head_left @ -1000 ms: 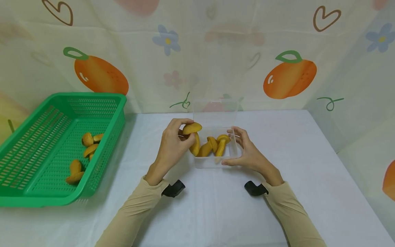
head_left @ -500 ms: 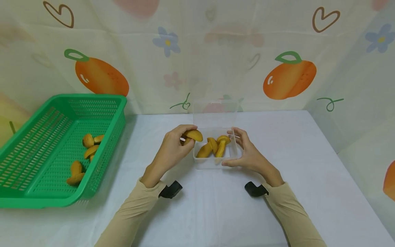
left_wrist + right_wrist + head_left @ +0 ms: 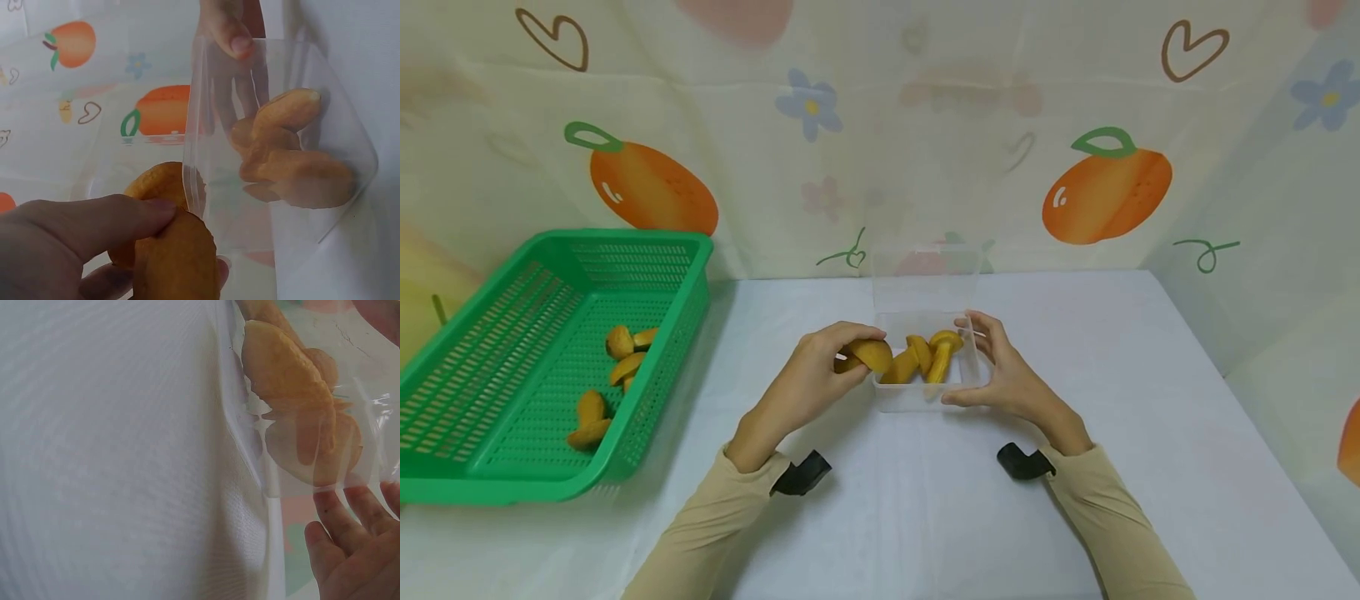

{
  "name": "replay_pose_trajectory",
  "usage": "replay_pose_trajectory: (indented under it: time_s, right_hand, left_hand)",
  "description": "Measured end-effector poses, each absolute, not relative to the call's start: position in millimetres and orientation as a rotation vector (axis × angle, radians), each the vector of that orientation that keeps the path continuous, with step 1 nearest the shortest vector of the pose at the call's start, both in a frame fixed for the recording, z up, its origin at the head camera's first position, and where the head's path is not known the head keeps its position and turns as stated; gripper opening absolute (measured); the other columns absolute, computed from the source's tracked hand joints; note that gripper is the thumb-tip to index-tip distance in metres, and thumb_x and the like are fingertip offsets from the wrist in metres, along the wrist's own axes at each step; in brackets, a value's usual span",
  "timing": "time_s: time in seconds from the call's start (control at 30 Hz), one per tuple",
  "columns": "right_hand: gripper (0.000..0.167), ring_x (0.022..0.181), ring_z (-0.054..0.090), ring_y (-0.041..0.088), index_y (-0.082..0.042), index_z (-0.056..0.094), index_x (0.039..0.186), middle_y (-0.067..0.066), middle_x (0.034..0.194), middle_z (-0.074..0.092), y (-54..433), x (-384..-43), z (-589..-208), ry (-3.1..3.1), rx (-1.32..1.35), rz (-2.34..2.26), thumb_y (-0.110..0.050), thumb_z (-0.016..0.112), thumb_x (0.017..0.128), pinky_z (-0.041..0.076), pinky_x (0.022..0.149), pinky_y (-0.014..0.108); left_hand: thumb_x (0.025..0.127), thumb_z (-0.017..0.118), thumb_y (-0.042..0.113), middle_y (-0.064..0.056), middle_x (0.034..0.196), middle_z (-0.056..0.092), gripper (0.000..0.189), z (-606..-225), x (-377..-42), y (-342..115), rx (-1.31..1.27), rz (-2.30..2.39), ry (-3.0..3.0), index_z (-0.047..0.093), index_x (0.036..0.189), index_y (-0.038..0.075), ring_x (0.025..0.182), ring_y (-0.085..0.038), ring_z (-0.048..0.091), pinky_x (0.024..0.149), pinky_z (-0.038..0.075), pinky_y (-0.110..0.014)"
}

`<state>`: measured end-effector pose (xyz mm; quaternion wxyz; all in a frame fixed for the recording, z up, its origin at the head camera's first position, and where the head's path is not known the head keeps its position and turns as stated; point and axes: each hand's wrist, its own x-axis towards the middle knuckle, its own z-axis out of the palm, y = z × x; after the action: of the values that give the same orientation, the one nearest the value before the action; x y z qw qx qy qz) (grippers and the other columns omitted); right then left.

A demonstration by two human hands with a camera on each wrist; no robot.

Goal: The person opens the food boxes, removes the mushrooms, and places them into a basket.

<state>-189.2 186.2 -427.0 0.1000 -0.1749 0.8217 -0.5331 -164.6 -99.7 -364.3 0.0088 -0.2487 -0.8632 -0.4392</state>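
Between the thumb and fingers of my left hand (image 3: 808, 371) is a yellow-brown mushroom (image 3: 874, 356), held at the left rim of a clear plastic box (image 3: 898, 402). In the left wrist view the thumb lies across this mushroom (image 3: 178, 259), just outside the box wall. Two similar mushrooms, one at the left (image 3: 898, 367) and one at the right (image 3: 942, 360), lie inside the box. My right hand (image 3: 1011, 379) grips the box's right side, thumb at the front and fingers toward the back. Seen from the right wrist, its fingers (image 3: 340, 525) touch the clear wall.
The box's clear lid (image 3: 925, 279) stands raised at the back, near the printed cloth backdrop (image 3: 880, 150). On the left of the white table (image 3: 910, 517), a green basket (image 3: 658, 417) holds several more mushrooms (image 3: 591, 421) along its right side.
My left hand has lowered and moved slightly left with its mushroom, from above the box to its left rim, tilting the mushroom cap downward. The right hand stays on the box.
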Motion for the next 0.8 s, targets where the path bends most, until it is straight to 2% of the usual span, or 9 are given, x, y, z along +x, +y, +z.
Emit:
replay_pose_trajectory:
  time_s: [0.37, 0.8]
  right_hand:
    - [0.117, 0.148, 0.025, 0.040, -0.015, 0.013, 0.155, 0.008, 0.159, 0.030, 186.3, -189.0, -427.2, 2.432, -0.516, -1.568, -0.019, 0.092, 0.069, 0.020, 0.120, 0.061]
    - [0.116, 0.148, 0.026, 0.040, -0.013, 0.013, 0.155, 0.009, 0.159, 0.031, 186.4, -188.9, -428.1, 2.438, -0.529, -1.571, -0.017, 0.092, 0.069, 0.020, 0.120, 0.061]
  left_hand:
    - [0.086, 0.071, -0.005, -0.011, 0.116, 0.068, 0.038, -360.3, -155.6, -113.5, -0.685, -1.330, -2.637, 0.065, 0.122, 0.003, 0.099, -0.023, 0.066, 0.079, 0.060, -0.032]
    - [0.078, 0.080, -0.001, -0.009, 0.115, 0.068, 0.045, -354.7, -143.9, -144.0, -0.632, -1.319, -2.624, 0.067, 0.121, 0.007, 0.092, -0.022, 0.069, 0.077, 0.061, -0.028]
